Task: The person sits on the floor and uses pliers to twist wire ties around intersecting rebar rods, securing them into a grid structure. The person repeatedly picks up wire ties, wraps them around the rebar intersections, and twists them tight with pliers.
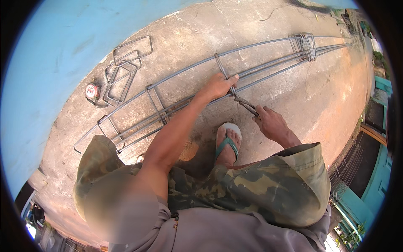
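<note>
Long steel rebars (189, 67) run across the concrete floor in front of me, joined by rectangular steel stirrups into a narrow cage. My left hand (220, 85) grips one rectangular stirrup (221, 65) where it crosses the bars; its fingers hide part of that crossing. In my right hand (273, 126) are the handles of a pair of pincers (247, 105). Their jaws touch the near lower corner of this stirrup, at the nearest bar. Whether the jaws hold a tie wire is too small to tell. Another stirrup (154, 102) stands around the bars to the left.
A bunch of stirrups (303, 47) hangs around the bars at the far right. Loose stirrups (122, 77) and a tape measure (92, 91) lie by the blue wall (56, 47). My sandalled foot (228, 143) is close to the near bar.
</note>
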The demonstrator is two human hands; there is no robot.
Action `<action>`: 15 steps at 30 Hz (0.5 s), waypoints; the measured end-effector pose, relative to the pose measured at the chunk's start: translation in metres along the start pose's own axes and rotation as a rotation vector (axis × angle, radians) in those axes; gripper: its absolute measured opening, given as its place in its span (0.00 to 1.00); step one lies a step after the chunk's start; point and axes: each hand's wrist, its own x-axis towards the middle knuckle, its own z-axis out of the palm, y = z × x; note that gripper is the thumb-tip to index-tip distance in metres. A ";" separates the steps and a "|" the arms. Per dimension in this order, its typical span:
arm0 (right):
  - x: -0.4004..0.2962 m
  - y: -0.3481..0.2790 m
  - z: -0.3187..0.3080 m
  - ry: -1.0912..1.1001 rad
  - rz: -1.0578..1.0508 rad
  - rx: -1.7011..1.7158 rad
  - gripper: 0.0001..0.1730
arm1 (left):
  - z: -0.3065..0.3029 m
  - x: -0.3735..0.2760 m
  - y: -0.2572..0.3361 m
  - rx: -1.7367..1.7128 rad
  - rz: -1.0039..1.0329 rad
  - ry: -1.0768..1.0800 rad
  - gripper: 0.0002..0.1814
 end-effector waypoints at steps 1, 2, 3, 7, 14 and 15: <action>0.001 0.001 -0.001 -0.017 -0.010 0.018 0.15 | 0.000 0.003 -0.003 0.000 -0.055 -0.009 0.33; 0.003 0.003 0.003 -0.011 -0.019 0.056 0.15 | -0.001 0.007 -0.006 0.000 -0.109 -0.018 0.33; 0.003 0.005 0.005 -0.007 -0.012 0.087 0.15 | 0.001 0.009 -0.001 -0.009 -0.159 -0.042 0.34; -0.002 0.005 0.012 -0.111 0.018 0.287 0.18 | 0.004 0.008 0.004 0.041 -0.186 0.011 0.35; 0.010 -0.001 0.003 -0.198 0.105 0.331 0.17 | 0.001 0.002 0.012 0.146 -0.179 0.025 0.35; 0.005 -0.003 -0.003 -0.201 0.130 0.339 0.17 | -0.001 0.001 0.014 0.191 -0.177 -0.005 0.33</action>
